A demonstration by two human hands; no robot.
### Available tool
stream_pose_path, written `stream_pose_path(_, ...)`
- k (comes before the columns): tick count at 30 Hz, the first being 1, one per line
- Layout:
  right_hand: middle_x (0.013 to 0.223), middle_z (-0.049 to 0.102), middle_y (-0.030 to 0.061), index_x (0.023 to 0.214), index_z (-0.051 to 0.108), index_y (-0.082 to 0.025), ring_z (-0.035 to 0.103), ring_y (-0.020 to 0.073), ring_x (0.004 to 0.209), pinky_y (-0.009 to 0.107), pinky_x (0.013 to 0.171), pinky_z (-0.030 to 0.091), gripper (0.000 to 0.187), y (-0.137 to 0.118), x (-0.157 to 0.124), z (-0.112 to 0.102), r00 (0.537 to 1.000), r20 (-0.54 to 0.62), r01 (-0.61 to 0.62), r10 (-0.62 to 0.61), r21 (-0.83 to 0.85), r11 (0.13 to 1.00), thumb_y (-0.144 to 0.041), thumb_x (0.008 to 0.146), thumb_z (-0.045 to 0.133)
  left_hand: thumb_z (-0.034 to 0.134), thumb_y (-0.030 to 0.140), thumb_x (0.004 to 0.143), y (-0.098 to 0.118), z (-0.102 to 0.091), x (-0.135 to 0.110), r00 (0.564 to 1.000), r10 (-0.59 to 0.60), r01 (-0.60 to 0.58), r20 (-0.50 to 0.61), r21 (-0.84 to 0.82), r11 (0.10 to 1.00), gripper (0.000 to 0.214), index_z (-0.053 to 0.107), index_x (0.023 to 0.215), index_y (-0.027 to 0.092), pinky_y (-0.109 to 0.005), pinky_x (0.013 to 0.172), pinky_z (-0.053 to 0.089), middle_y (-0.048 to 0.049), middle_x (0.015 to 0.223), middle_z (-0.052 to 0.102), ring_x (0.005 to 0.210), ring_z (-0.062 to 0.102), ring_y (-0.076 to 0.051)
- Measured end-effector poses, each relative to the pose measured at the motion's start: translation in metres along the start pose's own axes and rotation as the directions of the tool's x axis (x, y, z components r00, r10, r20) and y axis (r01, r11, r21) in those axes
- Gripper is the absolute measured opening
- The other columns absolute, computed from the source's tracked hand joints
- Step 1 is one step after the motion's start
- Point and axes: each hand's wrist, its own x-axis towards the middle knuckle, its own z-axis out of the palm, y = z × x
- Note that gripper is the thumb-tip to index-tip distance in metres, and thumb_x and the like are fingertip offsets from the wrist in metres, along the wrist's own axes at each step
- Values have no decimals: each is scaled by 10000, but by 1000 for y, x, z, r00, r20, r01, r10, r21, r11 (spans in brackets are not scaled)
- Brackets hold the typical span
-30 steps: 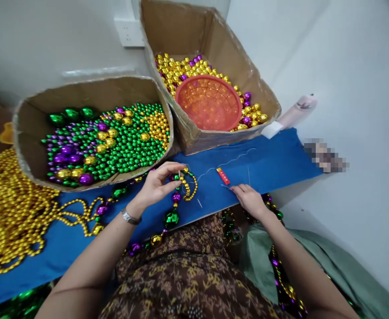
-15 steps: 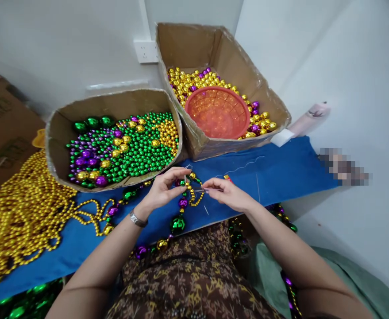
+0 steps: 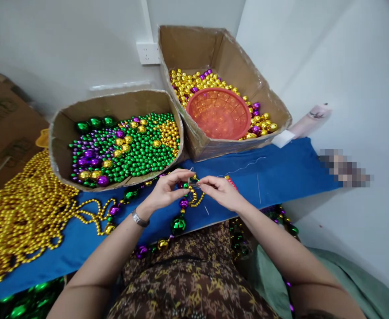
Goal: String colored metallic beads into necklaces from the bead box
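My left hand (image 3: pixel 166 190), with a wristwatch, is closed in a pinch at the white string end of a bead garland (image 3: pixel 179 225). Green, purple and gold beads hang below its fingertips. Close beside it, my right hand (image 3: pixel 219 191) pinches a thin, needle-like piece pointing toward the left fingertips; its exact kind is too small to tell. A small loop of gold beads (image 3: pixel 197 203) hangs between the hands. The garland runs over the table's front edge and behind my left wrist.
A cardboard box (image 3: pixel 55 150) holds small green, purple and gold beads. In a second box (image 3: pixel 201 148), a red basket (image 3: pixel 218 91) rests on gold beads. Gold bead strands (image 3: pixel 21 212) are heaped at left on the blue cloth (image 3: pixel 280 168). A pink bottle-like object (image 3: pixel 313 117) lies at right.
My right hand has moved slightly left, bringing its fingertips and the thin piece closer to my left fingers. My left hand keeps its pinch. The view has shifted a little.
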Motion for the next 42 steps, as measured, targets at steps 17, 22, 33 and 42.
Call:
stream_pose_path(17, 1026, 665, 106, 1136, 675, -234, 567, 253, 995, 311, 828, 443, 364, 108, -61, -10, 941, -339, -304, 6, -834, 461, -486, 924, 518, 815, 139, 666, 0, -18, 1, 943, -47, -18, -331, -192, 981, 592, 646, 1224, 244, -257, 781, 584, -101, 1292, 614, 910, 675, -159)
stream_pose_path(22, 1138, 609, 162, 1277, 575, -198, 526, 297, 1079, 369, 864, 431, 415, 105, -46, -41, 806, -564, -579, 180, -687, 439, -428, 949, 466, 827, 130, 643, 6, -18, 2, 928, -29, -57, -370, -218, 974, 611, 654, 1215, 260, -293, 799, 594, -93, 1306, 608, 890, 680, -161)
stream_pose_path(33, 953, 650, 19, 1220, 449, -216, 627, 115, 729, 238, 682, 495, 313, 44, -16, -24, 991, -27, -134, 132, -306, 943, -415, 996, 358, 793, 118, 690, 4, -3, -1, 967, -97, 21, -237, -303, 953, 592, 638, 1239, 279, -240, 738, 587, -90, 1315, 605, 922, 670, -160)
stream_pose_path(42, 744, 574, 4, 840, 581, -181, 491, 126, 672, 242, 616, 356, 363, -21, 22, -10, 974, 115, 226, -197, -347, 910, -526, 903, 490, 789, 147, 705, 5, 1, -3, 984, -101, 50, -145, -318, 947, 596, 615, 1266, 247, -247, 715, 584, -123, 1363, 557, 915, 660, -165)
